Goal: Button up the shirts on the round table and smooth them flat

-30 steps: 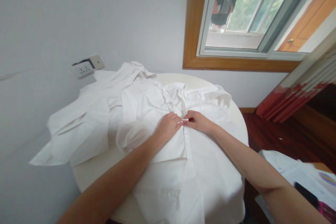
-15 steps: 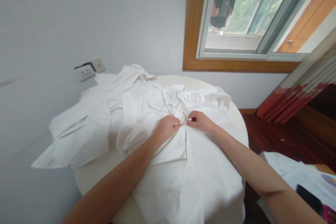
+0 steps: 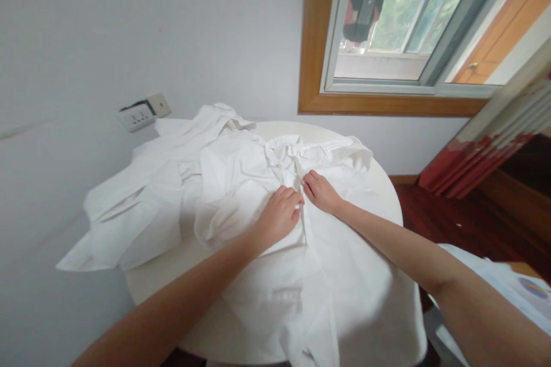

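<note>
A white button-front coat (image 3: 253, 292) lies spread over a round cream table (image 3: 146, 275), its front opening running toward me. My left hand (image 3: 282, 212) is closed at the left edge of that opening, thumb and fingers pinching the cloth. Just beyond and to the right, my right hand (image 3: 318, 190) has its fingers curled onto the opposite edge near the collar. The two hands are close together but apart. Any button between them is too small or hidden to make out. More crumpled white cloth (image 3: 146, 195) is bunched at the left and hangs past the table's edge.
The table stands against a pale wall with a power socket (image 3: 138, 117). A wood-framed window (image 3: 365, 104) is behind it. A red and cream curtain (image 3: 451, 166) hangs at the right. White sheets or cloth (image 3: 482, 266) lie on a lower surface at the right.
Both hands were pinching together at one spot on the opening. The right hand has shifted slightly up the coat, its palm turned lower, and the left has rolled over the cloth.
</note>
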Tool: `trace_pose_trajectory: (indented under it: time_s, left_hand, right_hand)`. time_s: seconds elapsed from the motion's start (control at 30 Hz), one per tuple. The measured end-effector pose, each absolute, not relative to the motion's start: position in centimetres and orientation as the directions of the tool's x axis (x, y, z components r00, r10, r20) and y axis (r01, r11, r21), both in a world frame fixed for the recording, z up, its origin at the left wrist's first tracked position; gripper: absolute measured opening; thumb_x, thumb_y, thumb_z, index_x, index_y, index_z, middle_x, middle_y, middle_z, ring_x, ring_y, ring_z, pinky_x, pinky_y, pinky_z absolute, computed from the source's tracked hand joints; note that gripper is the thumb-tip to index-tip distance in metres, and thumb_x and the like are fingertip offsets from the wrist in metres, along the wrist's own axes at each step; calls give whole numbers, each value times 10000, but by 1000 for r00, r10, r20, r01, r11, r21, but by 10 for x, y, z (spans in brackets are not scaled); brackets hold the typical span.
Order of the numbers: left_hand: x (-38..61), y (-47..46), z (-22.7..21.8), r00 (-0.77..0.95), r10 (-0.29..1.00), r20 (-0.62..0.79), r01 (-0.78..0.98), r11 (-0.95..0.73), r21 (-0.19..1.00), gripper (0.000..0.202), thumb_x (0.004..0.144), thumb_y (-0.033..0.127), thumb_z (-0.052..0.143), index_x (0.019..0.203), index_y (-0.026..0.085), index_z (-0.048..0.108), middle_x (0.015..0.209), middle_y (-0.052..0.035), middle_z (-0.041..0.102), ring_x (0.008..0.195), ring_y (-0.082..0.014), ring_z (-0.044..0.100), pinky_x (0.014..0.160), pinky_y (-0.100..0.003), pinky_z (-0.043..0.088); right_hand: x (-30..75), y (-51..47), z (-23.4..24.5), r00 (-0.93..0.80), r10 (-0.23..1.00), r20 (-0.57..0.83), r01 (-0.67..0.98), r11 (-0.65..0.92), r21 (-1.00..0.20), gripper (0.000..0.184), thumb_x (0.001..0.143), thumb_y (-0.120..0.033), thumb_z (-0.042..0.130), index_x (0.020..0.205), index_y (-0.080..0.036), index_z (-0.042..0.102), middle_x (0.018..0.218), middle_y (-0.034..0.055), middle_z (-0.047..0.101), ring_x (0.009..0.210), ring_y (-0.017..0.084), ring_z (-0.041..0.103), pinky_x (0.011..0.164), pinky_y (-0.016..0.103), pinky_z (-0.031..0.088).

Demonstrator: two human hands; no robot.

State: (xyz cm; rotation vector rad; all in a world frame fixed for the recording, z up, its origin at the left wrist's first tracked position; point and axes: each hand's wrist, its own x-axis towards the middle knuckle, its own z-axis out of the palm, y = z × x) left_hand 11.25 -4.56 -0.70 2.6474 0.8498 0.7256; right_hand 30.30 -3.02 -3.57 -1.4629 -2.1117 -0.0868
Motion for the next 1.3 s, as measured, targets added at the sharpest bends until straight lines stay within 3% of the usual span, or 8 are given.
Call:
trace_pose_trajectory:
  time_s: [0.13,0.27,0.37,0.63,0.83,0.97,1.07,1.3]
  left_hand:
    - [107,-58,-26,636,712,298,339,-604,721,208,807,112,511,998,193,517,885,-30,628,845,-141,595,822,-294,477]
    - [103,-55,-32,595,753,280,236,-497,835,192,825,189,539,1010,196,490,883,-17,644,861,-131,614,840,-288,473]
    - [102,-53,-26,631,736,245,253,-493,832,132,839,226,525,964,194,550,907,-27,651,890,-142,607,849,-286,463]
    - [100,-50,-29,657,725,205,226,-449,865,212,872,297,487,1032,192,577,886,-19,660,816,-135,599,771,-265,474]
    - [104,-49,-32,593,768,244,238,-457,857,206,798,298,589,963,175,591,777,8,644,672,-107,566,666,-230,460]
    - [104,-54,-26,563,783,264,258,-470,844,146,800,273,580,905,175,609,736,15,641,616,-98,533,602,-216,429]
    - [103,-56,-22,559,776,293,307,-521,796,119,809,250,571,889,176,620,742,7,644,623,-105,534,603,-223,421]
    - [97,-58,-16,617,672,409,411,-719,560,116,848,239,559,933,189,620,893,-32,677,852,-170,595,811,-300,427]
  right_hand:
    - [306,-21,-34,-183,838,514,894,359,-268,209,970,-263,292,967,-189,488,928,95,520,827,213,511,751,315,406]
    - [310,-11,-32,-107,835,540,911,301,-283,206,972,-259,276,1003,-197,470,963,91,534,841,212,526,737,304,408]
    - [312,-7,-24,-94,822,561,924,282,-258,229,982,-285,258,1010,-201,469,975,83,544,838,203,536,723,292,404]
    - [299,-11,5,-69,832,551,963,201,-182,275,982,-361,286,1000,-207,513,956,111,583,864,229,537,675,292,379]
    - [289,-11,11,-12,867,498,961,148,-234,249,969,-328,343,1061,-215,544,979,112,596,899,231,555,715,295,409]
    - [294,-32,28,-241,801,548,870,429,-243,346,943,-364,418,1246,-216,496,1217,130,544,1108,253,509,916,377,413]
    - [298,-55,29,-454,719,526,733,637,-238,327,952,-346,393,1226,-250,542,1297,98,523,1244,245,423,1023,436,350]
    - [295,-69,-7,-487,711,507,643,685,-342,269,956,-331,379,1006,-221,619,1170,92,596,1243,228,416,1032,427,334]
